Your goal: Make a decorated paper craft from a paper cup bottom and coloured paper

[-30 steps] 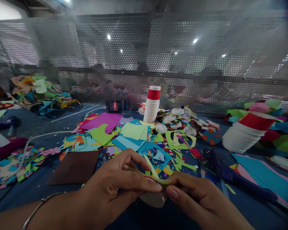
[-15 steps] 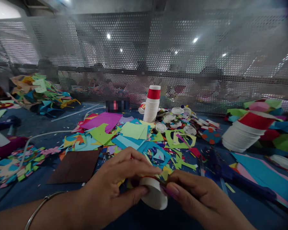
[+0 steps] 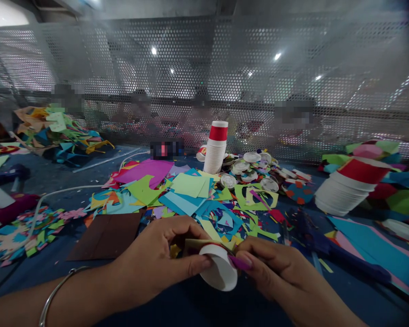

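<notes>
Currently, L hand [image 3: 153,263] has a narrow grip on the cup [image 3: 222,273], thumb at its rim; R hand [image 3: 277,270] pinches a purple strip [image 3: 237,262] at the cup's R edge. Yellowish paper [image 3: 199,245] sits just behind the cup; loose scraps [image 3: 259,232] lie beyond it on the desk [image 3: 85,181]. Poss. risks: too hard a L squeeze could buckle the cup; if R thumb slips, strip prob. skews or drops.

Holding left forearm [image 3: 88,288] slanted in from lower left. Cupping left hand [image 3: 157,259] with straight thumb below curled fingers [image 3: 184,224]. Pinching with right hand [image 3: 281,274] between thumb and bent forefinger.
</notes>
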The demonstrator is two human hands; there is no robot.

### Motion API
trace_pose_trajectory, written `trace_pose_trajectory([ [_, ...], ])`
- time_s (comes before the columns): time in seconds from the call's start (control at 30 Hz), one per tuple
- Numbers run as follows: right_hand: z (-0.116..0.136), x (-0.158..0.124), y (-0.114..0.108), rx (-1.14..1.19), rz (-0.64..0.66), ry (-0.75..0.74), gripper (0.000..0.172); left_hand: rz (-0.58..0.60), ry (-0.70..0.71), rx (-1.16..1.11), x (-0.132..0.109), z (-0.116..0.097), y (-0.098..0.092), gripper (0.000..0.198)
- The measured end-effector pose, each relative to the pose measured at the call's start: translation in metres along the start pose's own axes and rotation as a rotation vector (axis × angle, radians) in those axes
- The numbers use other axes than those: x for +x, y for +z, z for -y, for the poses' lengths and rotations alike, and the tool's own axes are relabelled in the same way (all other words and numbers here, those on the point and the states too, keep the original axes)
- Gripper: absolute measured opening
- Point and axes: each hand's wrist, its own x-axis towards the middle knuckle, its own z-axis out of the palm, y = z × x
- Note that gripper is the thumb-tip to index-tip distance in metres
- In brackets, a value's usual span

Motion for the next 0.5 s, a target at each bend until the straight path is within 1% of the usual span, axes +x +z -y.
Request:
trace_pose_trajectory([
  [0.1, -0.003, 0.0, -0.001, 0.015, -0.017, 0.025, 0.04, -0.002, 0.004, -0.018, 0.0, 0.0, 0.0, 0.021],
  [0.17, -0.003, 0.0, -0.002, 0.019, -0.041, 0.044, 0.042, 0.012, -0.007, -0.063, 0.0, 0.001, 0.0, 0.022],
  [0.33, 0.0, 0.003, -0.003, 0.092, -0.083, 0.081, 0.043, 0.006, -0.047, -0.199, 0.002, 0.009, 0.002, 0.033],
  [0.4, 0.001, 0.005, -0.001, 0.176, -0.074, 0.108, 0.042, 0.0, -0.035, -0.23, 0.002, 0.011, 0.003, 0.04],
  [0.5, 0.001, 0.006, 0.002, 0.249, -0.032, 0.078, 0.04, -0.009, -0.002, -0.222, 0.003, 0.011, 0.004, 0.047],
])
